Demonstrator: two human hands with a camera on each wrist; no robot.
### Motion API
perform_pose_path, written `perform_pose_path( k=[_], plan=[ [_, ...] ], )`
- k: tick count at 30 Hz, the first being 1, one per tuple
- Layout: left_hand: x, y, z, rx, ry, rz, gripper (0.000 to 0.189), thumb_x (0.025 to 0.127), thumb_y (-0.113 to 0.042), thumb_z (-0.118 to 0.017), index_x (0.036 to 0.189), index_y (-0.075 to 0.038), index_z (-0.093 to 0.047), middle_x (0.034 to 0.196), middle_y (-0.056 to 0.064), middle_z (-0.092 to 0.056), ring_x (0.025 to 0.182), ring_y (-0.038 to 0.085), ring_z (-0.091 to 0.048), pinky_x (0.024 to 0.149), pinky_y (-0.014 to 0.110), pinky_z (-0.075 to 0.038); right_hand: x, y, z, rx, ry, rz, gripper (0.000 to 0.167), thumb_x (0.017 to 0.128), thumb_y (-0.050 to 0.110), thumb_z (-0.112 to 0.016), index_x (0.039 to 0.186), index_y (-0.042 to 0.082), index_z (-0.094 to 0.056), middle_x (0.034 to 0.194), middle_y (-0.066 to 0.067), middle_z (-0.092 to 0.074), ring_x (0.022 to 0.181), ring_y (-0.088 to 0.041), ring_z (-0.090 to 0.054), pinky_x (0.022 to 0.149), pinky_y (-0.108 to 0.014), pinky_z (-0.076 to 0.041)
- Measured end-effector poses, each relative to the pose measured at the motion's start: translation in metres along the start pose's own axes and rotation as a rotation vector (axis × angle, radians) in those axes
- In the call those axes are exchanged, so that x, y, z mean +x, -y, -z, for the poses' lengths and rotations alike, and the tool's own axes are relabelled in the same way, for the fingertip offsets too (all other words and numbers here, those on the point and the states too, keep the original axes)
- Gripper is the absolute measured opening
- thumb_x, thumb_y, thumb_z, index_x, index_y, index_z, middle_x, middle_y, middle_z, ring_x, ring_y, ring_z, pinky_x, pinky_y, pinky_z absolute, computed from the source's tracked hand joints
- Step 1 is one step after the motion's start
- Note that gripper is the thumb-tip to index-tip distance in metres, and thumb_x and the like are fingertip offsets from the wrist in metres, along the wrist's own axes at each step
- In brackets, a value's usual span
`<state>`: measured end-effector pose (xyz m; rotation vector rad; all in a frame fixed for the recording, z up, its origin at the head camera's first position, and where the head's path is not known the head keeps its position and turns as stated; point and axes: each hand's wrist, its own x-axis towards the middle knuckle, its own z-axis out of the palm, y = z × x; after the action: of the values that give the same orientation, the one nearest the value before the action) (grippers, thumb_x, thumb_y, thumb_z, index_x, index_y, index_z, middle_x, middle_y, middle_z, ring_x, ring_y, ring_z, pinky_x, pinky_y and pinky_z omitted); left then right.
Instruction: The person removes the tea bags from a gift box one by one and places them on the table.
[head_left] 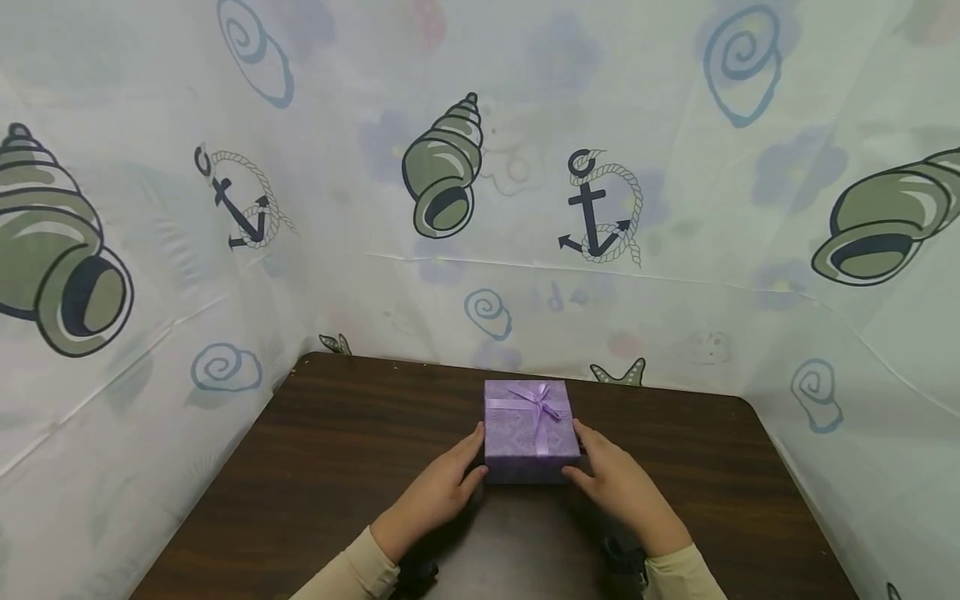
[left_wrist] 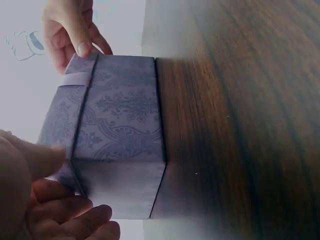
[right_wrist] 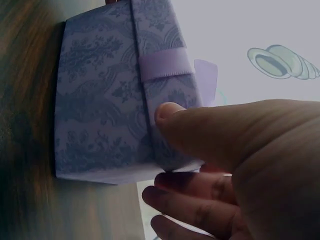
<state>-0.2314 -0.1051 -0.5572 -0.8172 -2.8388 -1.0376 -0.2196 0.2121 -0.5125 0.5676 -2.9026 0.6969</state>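
Observation:
A purple patterned gift box (head_left: 531, 471) sits on the table, its lid (head_left: 510, 433) on top. A lilac ribbon (head_left: 540, 406) crosses the lid and is tied in a bow. At the left front corner my left hand (head_left: 438, 492) holds the lid, thumb at the front and fingers along the side. My right hand (head_left: 622, 483) grips the opposite corner in the same way. In the right wrist view, the right thumb (right_wrist: 172, 112) presses on the lid's front rim beside the ribbon. A dark seam between lid and base shows in both wrist views.
The dark wood-grain table (head_left: 360, 417) spreads around the box. Behind it and on both sides hangs a pale curtain (head_left: 525, 317) printed with shells, anchors and starfish. Dark straps (head_left: 626, 558) sit at both wrists, next to the cream sleeves.

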Motion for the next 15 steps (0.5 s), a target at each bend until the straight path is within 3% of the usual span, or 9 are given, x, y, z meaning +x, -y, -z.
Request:
perform_pose_path(
  k=[6,15],
  plan=[
    [0.0033,0.0019,0.0017,-0.019,-0.06,-0.03,0.061,0.114,-0.014,-0.057,0.168,0.003,-0.033,0.172,0.024,-0.039,0.158,0.039,-0.045,0.126,0.059,-0.039,0.0022,-0.0005,-0.0011,-0.036,-0.031,0.06,0.077,0.097,0.021,-0.085,0.158,-0.008,-0.049,0.154,-0.026,-0.063,0.139,-0.04,-0.066,0.115,-0.056,-0.052],
    [0.003,0.0024,0.0029,-0.043,-0.076,-0.02,0.067,0.11,-0.017,-0.067,0.168,-0.002,-0.037,0.172,0.017,-0.043,0.157,0.032,-0.048,0.126,0.055,-0.04,0.0039,-0.0053,-0.0068,-0.104,-0.15,0.182,0.066,0.092,0.018,-0.09,0.145,-0.008,-0.059,0.132,-0.02,-0.072,0.122,-0.034,-0.074,0.104,-0.05,-0.059]
  ],
)
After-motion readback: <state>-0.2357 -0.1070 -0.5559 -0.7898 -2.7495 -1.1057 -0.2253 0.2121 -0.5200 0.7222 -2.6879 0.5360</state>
